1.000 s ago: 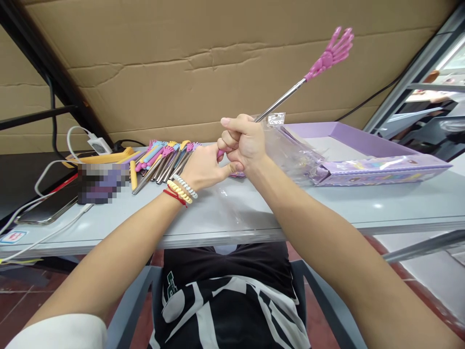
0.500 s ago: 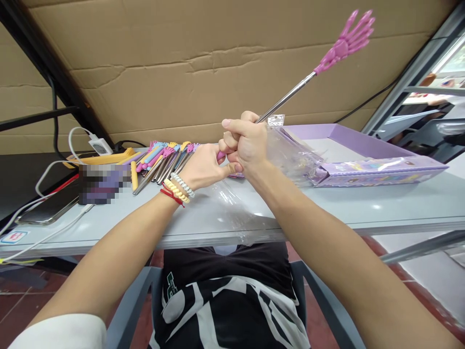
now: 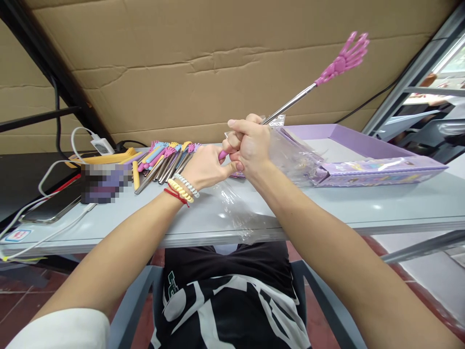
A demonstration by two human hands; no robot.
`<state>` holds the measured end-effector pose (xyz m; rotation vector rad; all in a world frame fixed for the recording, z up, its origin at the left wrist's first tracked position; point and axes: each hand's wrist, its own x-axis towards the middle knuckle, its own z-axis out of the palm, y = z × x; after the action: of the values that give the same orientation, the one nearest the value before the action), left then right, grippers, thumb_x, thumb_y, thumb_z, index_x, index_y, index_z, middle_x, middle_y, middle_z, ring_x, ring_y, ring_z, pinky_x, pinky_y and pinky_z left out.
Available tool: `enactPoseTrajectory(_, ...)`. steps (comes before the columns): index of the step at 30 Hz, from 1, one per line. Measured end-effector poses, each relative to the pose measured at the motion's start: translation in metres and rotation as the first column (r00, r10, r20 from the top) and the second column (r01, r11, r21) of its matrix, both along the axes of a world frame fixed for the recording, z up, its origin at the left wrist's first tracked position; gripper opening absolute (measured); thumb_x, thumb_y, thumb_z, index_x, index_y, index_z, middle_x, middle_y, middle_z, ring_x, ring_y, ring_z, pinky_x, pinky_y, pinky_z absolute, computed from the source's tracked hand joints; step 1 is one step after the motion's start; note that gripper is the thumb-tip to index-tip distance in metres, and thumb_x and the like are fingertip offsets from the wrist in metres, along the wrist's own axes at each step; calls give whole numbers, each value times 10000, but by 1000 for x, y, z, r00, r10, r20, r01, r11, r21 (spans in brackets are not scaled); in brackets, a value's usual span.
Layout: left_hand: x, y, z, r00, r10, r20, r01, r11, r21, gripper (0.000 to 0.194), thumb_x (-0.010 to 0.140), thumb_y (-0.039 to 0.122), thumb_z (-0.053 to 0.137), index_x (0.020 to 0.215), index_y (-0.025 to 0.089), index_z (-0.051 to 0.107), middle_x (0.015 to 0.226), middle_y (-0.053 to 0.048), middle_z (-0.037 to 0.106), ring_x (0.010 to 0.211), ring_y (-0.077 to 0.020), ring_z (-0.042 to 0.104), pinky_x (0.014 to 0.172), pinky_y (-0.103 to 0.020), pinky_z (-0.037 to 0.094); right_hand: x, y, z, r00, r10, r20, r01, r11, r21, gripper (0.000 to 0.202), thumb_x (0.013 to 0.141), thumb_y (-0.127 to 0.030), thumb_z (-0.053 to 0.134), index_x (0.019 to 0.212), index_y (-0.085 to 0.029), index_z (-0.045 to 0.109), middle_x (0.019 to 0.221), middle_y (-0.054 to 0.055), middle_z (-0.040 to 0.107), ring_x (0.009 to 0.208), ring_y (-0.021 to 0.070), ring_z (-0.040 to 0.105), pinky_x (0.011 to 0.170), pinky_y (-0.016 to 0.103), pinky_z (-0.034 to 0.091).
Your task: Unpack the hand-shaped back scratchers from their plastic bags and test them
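Observation:
A telescopic back scratcher (image 3: 293, 101) with a pink hand-shaped head and a metal rod slants up to the right. My right hand (image 3: 250, 143) is closed around its rod. Pressed up against it, my left hand (image 3: 208, 167) grips the pink handle end, part of which shows between the two hands. Clear plastic bags (image 3: 290, 155) lie beside and under my right wrist. Left of my left hand sits a pile of back scratchers (image 3: 165, 160) in pink, blue, yellow and purple, some partly hidden by that hand.
On the right stands a purple cardboard box (image 3: 381, 172) with an open top. A phone (image 3: 54, 201), white cables and a charger plug (image 3: 102, 145) occupy the left of the grey table (image 3: 203, 220). Cardboard (image 3: 163, 63) walls off the back.
The pink head of the back scratcher has dipped lower and slightly left. Both hands have shifted a little to the right, still gripping it.

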<state>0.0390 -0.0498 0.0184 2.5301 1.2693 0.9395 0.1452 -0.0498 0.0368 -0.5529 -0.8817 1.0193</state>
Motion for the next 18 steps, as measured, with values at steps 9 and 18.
enactPoseTrajectory(9,-6,11,-4,999,9,-47,-11,999,-37,616,706,668,652,557,226,250,508,55,256,505,-97,236,529,-300,192,0,8,-8,983,78,-167,-79,997,0,562,618,-105,629,666,-226,83,426,-126,132,334,32,181,355,223,201)
enactPoseTrajectory(18,-10,21,-13,999,31,-29,-27,990,136,670,617,829,633,619,224,346,547,34,447,512,-112,379,554,-297,293,4,15,-14,962,221,-160,-204,972,114,570,607,-145,682,614,-212,116,422,-101,283,379,49,343,426,226,360)
